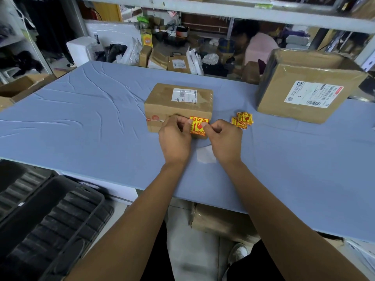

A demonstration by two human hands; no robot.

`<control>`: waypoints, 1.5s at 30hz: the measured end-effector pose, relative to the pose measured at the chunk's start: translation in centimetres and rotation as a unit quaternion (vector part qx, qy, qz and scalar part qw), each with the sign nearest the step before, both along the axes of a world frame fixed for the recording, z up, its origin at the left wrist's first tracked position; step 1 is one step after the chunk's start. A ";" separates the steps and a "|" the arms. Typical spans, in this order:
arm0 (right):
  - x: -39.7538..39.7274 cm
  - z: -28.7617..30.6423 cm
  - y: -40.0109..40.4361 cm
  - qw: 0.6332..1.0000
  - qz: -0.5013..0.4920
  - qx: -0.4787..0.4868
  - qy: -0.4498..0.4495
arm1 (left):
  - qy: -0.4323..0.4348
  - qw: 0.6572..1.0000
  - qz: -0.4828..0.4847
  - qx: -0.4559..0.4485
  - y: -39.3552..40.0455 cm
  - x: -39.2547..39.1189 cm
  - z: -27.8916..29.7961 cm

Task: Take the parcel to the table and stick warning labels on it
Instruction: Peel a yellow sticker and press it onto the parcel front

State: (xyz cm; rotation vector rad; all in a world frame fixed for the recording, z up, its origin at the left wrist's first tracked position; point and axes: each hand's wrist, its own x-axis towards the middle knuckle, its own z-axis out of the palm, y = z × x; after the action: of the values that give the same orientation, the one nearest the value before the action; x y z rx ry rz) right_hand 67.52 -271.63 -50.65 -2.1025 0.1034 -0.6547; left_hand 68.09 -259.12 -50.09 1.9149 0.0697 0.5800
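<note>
A small brown cardboard parcel (178, 102) with a white shipping label on top stands on the blue table (81, 122). Against its near side I hold a yellow and red warning label (198, 126). My left hand (174, 136) pinches the label's left edge and my right hand (223, 136) pinches its right edge. I cannot tell whether the label touches the cardboard. A small pile of the same warning labels (242, 119) lies on the table just right of the parcel. A white backing paper (206, 154) lies between my wrists.
A bigger cardboard box (304, 86) with a shipping label stands at the right rear of the table. Black plastic trays (46, 220) sit low at the left. Behind the table are more parcels and bags (172, 59), and another person (259, 47) crouches there. A shelf beam runs overhead.
</note>
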 end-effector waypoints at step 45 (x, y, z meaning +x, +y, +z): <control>2.4 1.1 -2.4 0.987 0.149 -0.038 0.052 | -0.092 0.914 -0.003 0.394 3.7 2.9 -0.1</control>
State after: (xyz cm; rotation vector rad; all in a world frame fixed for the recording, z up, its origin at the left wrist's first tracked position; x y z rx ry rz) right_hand 69.88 -274.04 -49.53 -2.1682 -0.1775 -0.3754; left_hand 70.97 -255.38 -50.21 2.6196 -0.3437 0.8678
